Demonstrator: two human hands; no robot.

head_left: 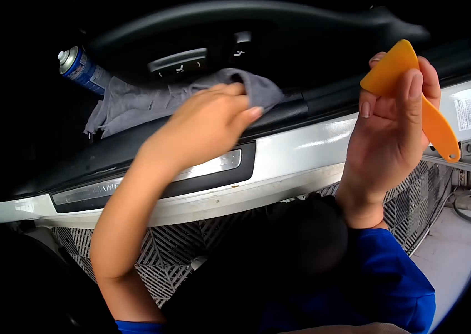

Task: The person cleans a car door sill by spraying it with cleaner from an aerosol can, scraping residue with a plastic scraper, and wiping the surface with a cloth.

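Note:
My left hand (207, 125) reaches across the car's door sill with its fingers curled into a grey cloth (141, 100). The cloth lies bunched along the black trim beside the seat, and the fingertips are partly hidden in its folds. Raised at the right, palm side showing, my right hand (383, 142) pinches an orange plastic scraper (394, 69) between thumb and fingers. The scraper's wide blade points up and its handle slants down to the right. A blue spray can (86, 72) with a white nozzle lies tilted at the cloth's left end.
A metal scuff plate (207, 168) is set in the white door sill (302, 145). Seat controls (180, 62) are on the dark panel behind the cloth. Below is grey grid flooring (171, 250); a hose (463, 214) is at the right.

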